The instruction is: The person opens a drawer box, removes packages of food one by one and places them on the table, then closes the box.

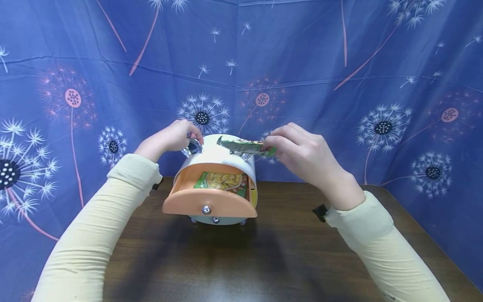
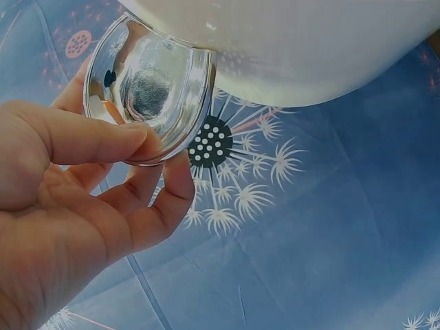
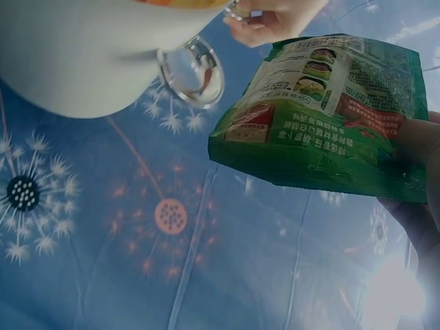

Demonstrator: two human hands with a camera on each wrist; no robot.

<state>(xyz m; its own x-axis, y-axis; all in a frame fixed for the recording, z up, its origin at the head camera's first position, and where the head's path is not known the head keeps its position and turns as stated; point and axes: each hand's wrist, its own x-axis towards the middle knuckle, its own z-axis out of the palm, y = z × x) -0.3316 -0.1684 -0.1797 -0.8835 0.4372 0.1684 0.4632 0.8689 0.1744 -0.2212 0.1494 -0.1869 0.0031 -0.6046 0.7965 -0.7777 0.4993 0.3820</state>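
A white rounded drawer box with shiny silver ear-shaped pieces stands on the table. Its orange upper drawer is pulled out, and a green food packet with a yellow food picture lies inside. My left hand pinches the left silver ear between thumb and fingers. In my right hand is another green food packet, held by one end above the box's right side. The right silver ear is partly hidden by this packet in the head view.
The brown wooden table spreads out in front of the box. Below the orange drawer sits a pale lower drawer with a silver knob. A blue cloth with dandelion prints hangs behind and around the table.
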